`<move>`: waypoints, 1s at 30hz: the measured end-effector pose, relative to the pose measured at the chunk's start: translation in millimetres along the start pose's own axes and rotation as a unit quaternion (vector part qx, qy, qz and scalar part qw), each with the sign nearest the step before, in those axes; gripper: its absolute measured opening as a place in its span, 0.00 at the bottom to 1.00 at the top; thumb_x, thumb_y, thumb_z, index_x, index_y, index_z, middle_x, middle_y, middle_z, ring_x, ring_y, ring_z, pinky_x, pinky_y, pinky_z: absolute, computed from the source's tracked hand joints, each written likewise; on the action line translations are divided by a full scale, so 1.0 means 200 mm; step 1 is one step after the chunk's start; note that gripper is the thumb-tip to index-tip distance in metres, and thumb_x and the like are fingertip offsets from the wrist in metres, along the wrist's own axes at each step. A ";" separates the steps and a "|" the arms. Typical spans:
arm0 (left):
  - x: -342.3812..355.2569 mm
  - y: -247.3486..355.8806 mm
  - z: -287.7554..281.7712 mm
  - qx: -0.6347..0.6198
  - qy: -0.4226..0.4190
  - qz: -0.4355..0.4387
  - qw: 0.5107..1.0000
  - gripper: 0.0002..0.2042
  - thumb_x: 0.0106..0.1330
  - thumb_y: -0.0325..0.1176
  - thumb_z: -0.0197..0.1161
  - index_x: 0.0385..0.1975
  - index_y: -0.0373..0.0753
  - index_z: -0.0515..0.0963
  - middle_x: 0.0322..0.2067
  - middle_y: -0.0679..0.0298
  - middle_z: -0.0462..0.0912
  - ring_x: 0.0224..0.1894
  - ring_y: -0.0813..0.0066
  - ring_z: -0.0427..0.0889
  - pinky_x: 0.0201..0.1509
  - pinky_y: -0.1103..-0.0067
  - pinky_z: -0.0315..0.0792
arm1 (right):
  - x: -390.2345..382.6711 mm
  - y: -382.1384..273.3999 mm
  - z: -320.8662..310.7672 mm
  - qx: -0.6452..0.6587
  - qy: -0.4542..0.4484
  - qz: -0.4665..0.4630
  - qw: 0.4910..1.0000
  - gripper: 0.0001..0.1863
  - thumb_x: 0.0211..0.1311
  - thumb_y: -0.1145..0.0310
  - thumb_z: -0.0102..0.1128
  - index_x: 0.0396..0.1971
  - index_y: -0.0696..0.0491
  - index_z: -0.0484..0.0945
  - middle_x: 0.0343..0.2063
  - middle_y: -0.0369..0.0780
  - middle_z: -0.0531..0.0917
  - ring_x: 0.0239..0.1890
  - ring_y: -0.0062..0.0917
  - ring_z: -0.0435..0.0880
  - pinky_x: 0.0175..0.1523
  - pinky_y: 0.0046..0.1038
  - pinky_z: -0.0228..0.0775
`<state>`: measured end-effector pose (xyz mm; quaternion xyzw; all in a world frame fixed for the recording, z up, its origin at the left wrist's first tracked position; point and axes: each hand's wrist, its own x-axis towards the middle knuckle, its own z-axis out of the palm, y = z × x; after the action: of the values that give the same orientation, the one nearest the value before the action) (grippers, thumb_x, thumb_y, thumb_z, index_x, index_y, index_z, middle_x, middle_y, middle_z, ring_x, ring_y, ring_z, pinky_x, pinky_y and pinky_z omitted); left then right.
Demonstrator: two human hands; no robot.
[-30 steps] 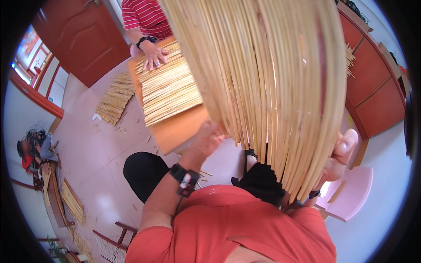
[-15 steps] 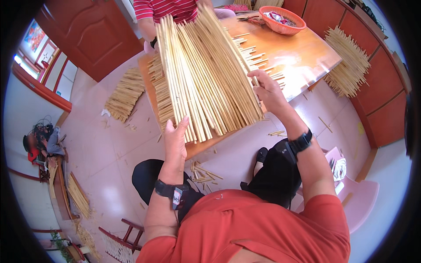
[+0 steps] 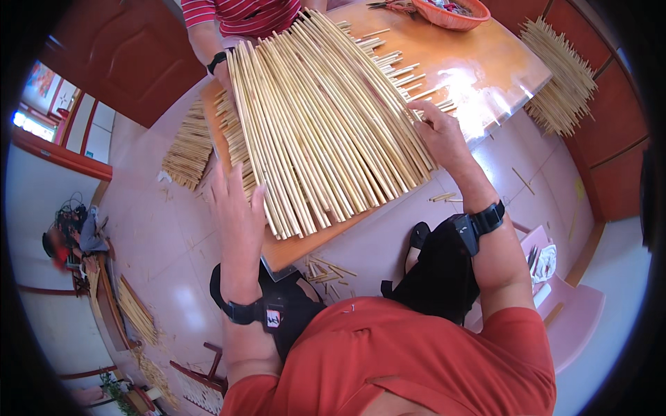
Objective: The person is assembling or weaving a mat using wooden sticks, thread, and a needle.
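Observation:
A broad mat-like layer of pale yellow sticks (image 3: 326,132), side by side, fans out on the table, its near ends over the front edge. I cannot see what joins them. At its right edge, my right hand (image 3: 444,142) has bent fingers closed on the outer sticks. My left hand (image 3: 237,215) is open beside the lower left edge, fingers spread, apparently apart from the sticks. Across the table a person in a red striped top (image 3: 243,15) has an arm at the far left corner; that hand is partly hidden. More sticks (image 3: 409,80) lie underneath, poking out both sides.
The wooden table (image 3: 479,62) bears an orange basket (image 3: 454,15) at the far right. Stick bundles stand at the right cabinet (image 3: 562,76) and on the left floor (image 3: 187,149). Cut stick pieces (image 3: 329,270) litter the floor by my legs. A pink chair (image 3: 576,312) is at right.
The stick layer has come down flat onto the table from a raised tilt. My left hand has let go of its edge and moved left, while my right hand stays at the right edge.

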<state>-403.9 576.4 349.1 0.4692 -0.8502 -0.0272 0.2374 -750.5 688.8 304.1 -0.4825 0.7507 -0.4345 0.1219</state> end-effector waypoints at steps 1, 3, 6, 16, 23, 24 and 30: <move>0.06 0.03 0.01 0.072 0.060 0.094 0.991 0.24 0.60 0.30 0.64 0.57 0.33 0.69 0.60 0.43 0.66 0.64 0.46 0.64 0.66 0.62 0.61 | 0.00 0.01 -0.01 -0.006 0.004 -0.003 1.000 0.18 0.59 0.74 0.57 0.50 0.49 0.76 0.26 0.48 0.80 0.30 0.38 0.81 0.39 0.34 0.72; 0.16 0.06 0.06 0.029 0.036 0.143 0.989 0.24 0.60 0.31 0.64 0.56 0.33 0.70 0.62 0.43 0.64 0.67 0.46 0.60 0.68 0.62 0.59 | 0.02 -0.02 0.01 0.006 0.001 -0.011 1.000 0.17 0.59 0.74 0.56 0.50 0.48 0.76 0.29 0.49 0.81 0.33 0.39 0.81 0.41 0.35 0.72; 0.30 0.07 0.21 -0.038 -0.028 0.203 0.978 0.27 0.62 0.38 0.63 0.60 0.35 0.68 0.66 0.43 0.58 0.70 0.46 0.53 0.71 0.61 0.53 | 0.05 -0.07 0.02 -0.002 0.008 -0.021 1.000 0.17 0.60 0.74 0.55 0.49 0.48 0.76 0.33 0.49 0.82 0.38 0.41 0.82 0.45 0.36 0.73; 0.46 0.00 0.46 0.099 -0.224 0.143 0.959 0.43 0.62 0.68 0.47 0.71 0.46 0.52 0.71 0.43 0.45 0.75 0.49 0.38 0.74 0.57 0.33 | 0.09 -0.05 0.04 -0.139 -0.012 0.033 0.990 0.16 0.62 0.71 0.52 0.48 0.44 0.78 0.39 0.47 0.83 0.43 0.42 0.82 0.49 0.39 0.74; 0.44 0.06 0.41 0.117 -0.245 0.102 0.957 0.41 0.64 0.65 0.48 0.71 0.44 0.53 0.71 0.43 0.45 0.75 0.50 0.38 0.73 0.54 0.32 | 0.14 -0.03 0.06 -0.245 0.029 -0.014 0.969 0.19 0.64 0.60 0.54 0.53 0.49 0.77 0.58 0.44 0.73 0.63 0.39 0.67 0.66 0.40 0.59; 0.43 0.06 0.39 0.107 -0.250 0.089 0.958 0.40 0.64 0.63 0.51 0.70 0.44 0.55 0.71 0.42 0.47 0.75 0.50 0.39 0.73 0.55 0.32 | 0.15 -0.06 0.08 -0.244 0.032 -0.013 0.969 0.19 0.64 0.60 0.54 0.53 0.49 0.77 0.58 0.44 0.73 0.63 0.39 0.67 0.66 0.40 0.59; 0.51 0.03 0.25 0.117 -0.149 0.167 0.968 0.33 0.65 0.64 0.47 0.67 0.54 0.63 0.71 0.51 0.50 0.74 0.51 0.40 0.72 0.51 0.36 | 0.19 -0.27 0.30 -0.336 0.043 -0.188 0.922 0.34 0.66 0.39 0.43 0.68 0.41 0.60 0.72 0.40 0.53 0.75 0.34 0.42 0.75 0.48 0.27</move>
<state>-475.3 487.3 345.3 0.3362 -0.9394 0.0430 0.0520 -701.1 616.9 318.7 -0.6084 0.7524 -0.1920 -0.1640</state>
